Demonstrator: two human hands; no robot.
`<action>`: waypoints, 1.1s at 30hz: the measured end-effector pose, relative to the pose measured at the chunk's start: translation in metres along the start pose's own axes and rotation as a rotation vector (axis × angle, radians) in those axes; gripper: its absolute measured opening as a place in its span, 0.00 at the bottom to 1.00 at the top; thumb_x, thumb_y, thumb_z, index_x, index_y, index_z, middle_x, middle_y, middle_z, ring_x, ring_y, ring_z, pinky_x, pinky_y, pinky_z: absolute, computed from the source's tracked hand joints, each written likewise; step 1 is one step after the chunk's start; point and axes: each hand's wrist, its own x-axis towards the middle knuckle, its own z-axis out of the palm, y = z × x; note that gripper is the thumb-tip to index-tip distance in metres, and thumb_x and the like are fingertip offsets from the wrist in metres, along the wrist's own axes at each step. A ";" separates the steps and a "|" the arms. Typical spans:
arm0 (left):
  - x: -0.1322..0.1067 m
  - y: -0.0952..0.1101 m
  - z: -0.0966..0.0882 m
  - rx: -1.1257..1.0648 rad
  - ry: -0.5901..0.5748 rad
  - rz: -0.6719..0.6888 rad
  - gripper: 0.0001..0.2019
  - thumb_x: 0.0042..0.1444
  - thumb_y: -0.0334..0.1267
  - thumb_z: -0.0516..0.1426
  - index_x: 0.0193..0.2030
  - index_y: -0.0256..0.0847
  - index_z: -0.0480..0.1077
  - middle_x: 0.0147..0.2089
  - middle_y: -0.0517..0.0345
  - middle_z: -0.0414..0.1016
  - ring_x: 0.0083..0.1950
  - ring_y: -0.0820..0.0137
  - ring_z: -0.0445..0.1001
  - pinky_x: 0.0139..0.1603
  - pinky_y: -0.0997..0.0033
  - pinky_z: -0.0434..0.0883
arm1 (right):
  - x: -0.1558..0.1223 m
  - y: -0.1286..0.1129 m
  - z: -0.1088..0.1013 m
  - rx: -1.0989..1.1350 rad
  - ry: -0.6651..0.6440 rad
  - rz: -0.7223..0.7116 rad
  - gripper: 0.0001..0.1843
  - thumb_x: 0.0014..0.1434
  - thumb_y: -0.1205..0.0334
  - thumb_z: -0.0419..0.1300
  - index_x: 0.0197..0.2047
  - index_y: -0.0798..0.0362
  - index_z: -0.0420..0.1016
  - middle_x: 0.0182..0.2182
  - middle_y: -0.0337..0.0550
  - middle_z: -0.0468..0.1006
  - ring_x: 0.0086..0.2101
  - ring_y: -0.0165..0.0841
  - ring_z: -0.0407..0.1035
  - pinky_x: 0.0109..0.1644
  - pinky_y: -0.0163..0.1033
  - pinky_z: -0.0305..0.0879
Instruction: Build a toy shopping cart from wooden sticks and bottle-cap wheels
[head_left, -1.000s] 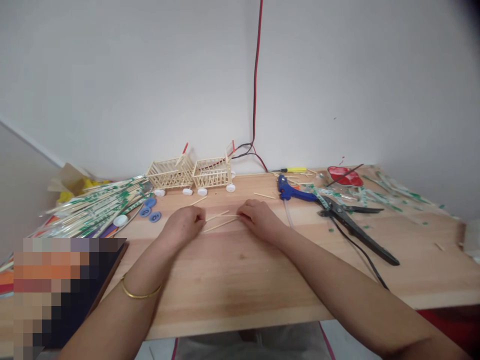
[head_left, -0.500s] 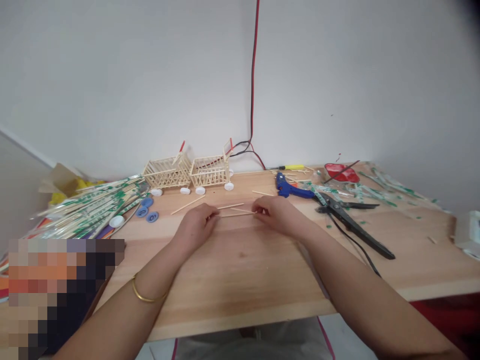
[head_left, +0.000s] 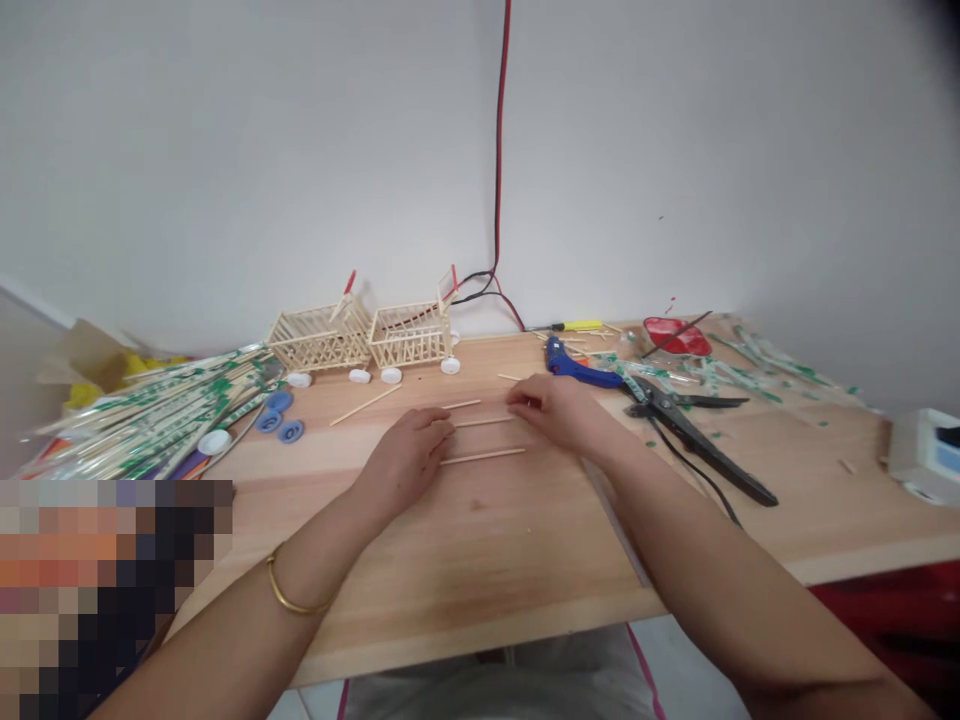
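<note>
Three thin wooden sticks lie in parallel rows on the wooden table (head_left: pixel 487 560) between my hands. My left hand (head_left: pixel 409 452) has its fingers curled, with the fingertips at the left end of the middle stick (head_left: pixel 484 421). My right hand (head_left: pixel 556 410) is curled too and pinches that stick's right end. The far stick (head_left: pixel 461 405) and the near stick (head_left: pixel 482 456) lie loose on the table. A fourth stick (head_left: pixel 366 405) lies at a slant to the left.
Two small stick carts (head_left: pixel 319 340) (head_left: pixel 409 335) stand by the wall. Wrapped chopsticks (head_left: pixel 150 415) and blue caps (head_left: pixel 277 415) lie at the left. A blue glue gun (head_left: pixel 581 365), black snips (head_left: pixel 697 435), a red dish (head_left: pixel 679 338) and a white box (head_left: pixel 926 455) are at the right.
The sticks that crossed between my hands now lie in separate parallel rows. One has been laid down nearer to me, and both hands have shifted slightly to the right.
</note>
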 end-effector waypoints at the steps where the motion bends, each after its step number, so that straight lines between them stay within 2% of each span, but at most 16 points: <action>1: -0.001 0.001 0.001 0.020 0.005 0.015 0.12 0.60 0.33 0.51 0.44 0.39 0.76 0.52 0.41 0.73 0.53 0.56 0.71 0.54 0.54 0.67 | 0.001 0.003 -0.002 -0.018 0.013 0.025 0.08 0.55 0.70 0.57 0.33 0.55 0.78 0.31 0.44 0.79 0.31 0.31 0.69 0.34 0.34 0.58; 4: -0.003 0.007 0.002 0.090 -0.004 0.074 0.12 0.60 0.34 0.51 0.44 0.37 0.75 0.53 0.41 0.72 0.53 0.57 0.70 0.54 0.54 0.67 | 0.002 0.009 0.001 -0.007 -0.010 0.036 0.08 0.54 0.71 0.57 0.34 0.55 0.78 0.32 0.44 0.79 0.31 0.31 0.69 0.34 0.34 0.59; 7: -0.004 0.017 0.004 0.144 -0.090 0.122 0.10 0.61 0.35 0.52 0.42 0.38 0.75 0.48 0.46 0.74 0.48 0.61 0.70 0.49 0.59 0.68 | 0.005 0.012 0.011 0.037 -0.042 -0.030 0.08 0.54 0.69 0.58 0.36 0.55 0.78 0.34 0.45 0.79 0.32 0.31 0.70 0.36 0.34 0.61; 10: -0.003 0.022 0.008 0.222 -0.182 0.116 0.11 0.61 0.33 0.51 0.39 0.39 0.75 0.41 0.50 0.74 0.43 0.64 0.68 0.45 0.63 0.68 | 0.008 0.014 0.019 0.035 -0.060 -0.091 0.07 0.54 0.70 0.59 0.36 0.56 0.78 0.34 0.46 0.79 0.34 0.32 0.70 0.38 0.34 0.61; 14: -0.001 0.020 0.010 0.286 -0.265 0.084 0.12 0.60 0.28 0.50 0.40 0.39 0.75 0.40 0.52 0.73 0.43 0.64 0.67 0.44 0.65 0.66 | 0.009 0.011 0.017 0.021 -0.102 -0.100 0.07 0.54 0.71 0.58 0.32 0.56 0.77 0.32 0.45 0.78 0.33 0.31 0.69 0.37 0.33 0.59; 18: -0.003 0.024 0.004 0.332 -0.346 0.055 0.12 0.59 0.28 0.49 0.40 0.39 0.74 0.40 0.52 0.72 0.43 0.64 0.67 0.43 0.66 0.65 | 0.001 0.000 0.007 -0.005 -0.234 -0.103 0.08 0.51 0.74 0.56 0.30 0.56 0.77 0.28 0.42 0.77 0.30 0.30 0.66 0.33 0.32 0.56; 22: -0.005 0.033 -0.002 0.387 -0.430 0.066 0.12 0.61 0.31 0.48 0.38 0.39 0.73 0.39 0.53 0.72 0.43 0.64 0.67 0.43 0.67 0.64 | -0.006 -0.008 0.004 0.028 -0.404 -0.193 0.07 0.52 0.71 0.56 0.31 0.55 0.76 0.29 0.41 0.77 0.29 0.29 0.66 0.32 0.31 0.55; 24: -0.005 0.034 -0.002 0.406 -0.444 0.071 0.12 0.61 0.31 0.47 0.38 0.39 0.73 0.40 0.54 0.71 0.44 0.64 0.67 0.44 0.67 0.64 | -0.006 -0.008 0.005 -0.004 -0.386 -0.200 0.08 0.53 0.70 0.56 0.32 0.55 0.76 0.31 0.42 0.78 0.31 0.30 0.66 0.33 0.32 0.55; 28: -0.001 0.029 0.005 0.456 -0.397 0.030 0.11 0.60 0.29 0.48 0.38 0.39 0.72 0.41 0.53 0.71 0.44 0.64 0.68 0.43 0.66 0.65 | 0.002 0.000 0.005 -0.129 -0.233 -0.109 0.09 0.55 0.71 0.54 0.34 0.57 0.76 0.34 0.47 0.78 0.35 0.32 0.67 0.37 0.33 0.56; 33: 0.001 0.028 0.013 0.465 -0.309 0.039 0.10 0.60 0.30 0.48 0.37 0.39 0.70 0.41 0.52 0.71 0.44 0.64 0.68 0.44 0.65 0.66 | 0.006 0.009 0.007 -0.136 -0.222 -0.117 0.08 0.57 0.70 0.54 0.35 0.56 0.75 0.35 0.47 0.78 0.35 0.32 0.68 0.38 0.33 0.57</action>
